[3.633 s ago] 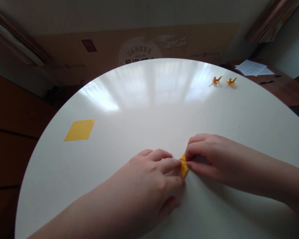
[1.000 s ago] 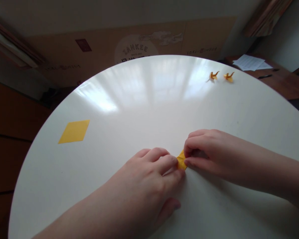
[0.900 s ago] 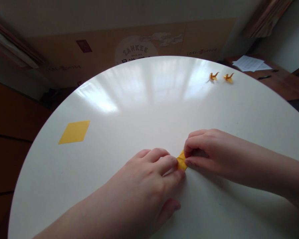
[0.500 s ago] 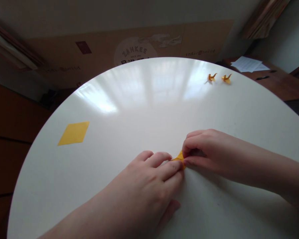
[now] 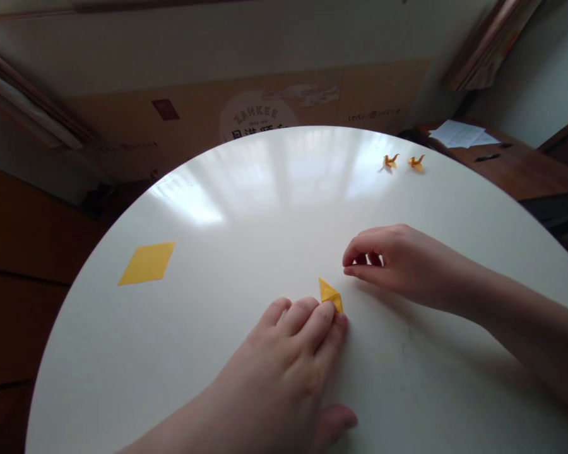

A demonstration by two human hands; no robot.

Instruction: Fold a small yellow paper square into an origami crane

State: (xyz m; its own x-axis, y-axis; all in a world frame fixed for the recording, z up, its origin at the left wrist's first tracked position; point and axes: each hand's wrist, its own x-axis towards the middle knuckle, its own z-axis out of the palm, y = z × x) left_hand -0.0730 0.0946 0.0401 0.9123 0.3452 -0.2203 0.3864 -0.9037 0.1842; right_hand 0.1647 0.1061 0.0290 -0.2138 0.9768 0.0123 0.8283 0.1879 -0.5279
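Observation:
A small piece of folded yellow origami paper [image 5: 329, 292] lies on the white round table [image 5: 246, 252], one pointed corner toward the far side. My left hand [image 5: 293, 353] is laid flat with its fingers stretched out, their tips resting on the near part of the paper and hiding it. Its thumb is spread off to the side. Apart from the paper, up and to the right, my right hand [image 5: 388, 258] hovers just over the table. Thumb and fingertips come together there in a pinch, with nothing visible between them.
A flat yellow paper sheet [image 5: 147, 263] lies at the left of the table. Two folded paper cranes, a left crane [image 5: 390, 161] and a right crane [image 5: 416, 162], stand near the far right edge. Beyond is a brown desk [image 5: 515, 165] with white papers [image 5: 459, 133].
My right hand has let go of the folded paper and moved away from it, up the table. The paper's far point now shows. My left fingers still press on it. The view has tilted slightly.

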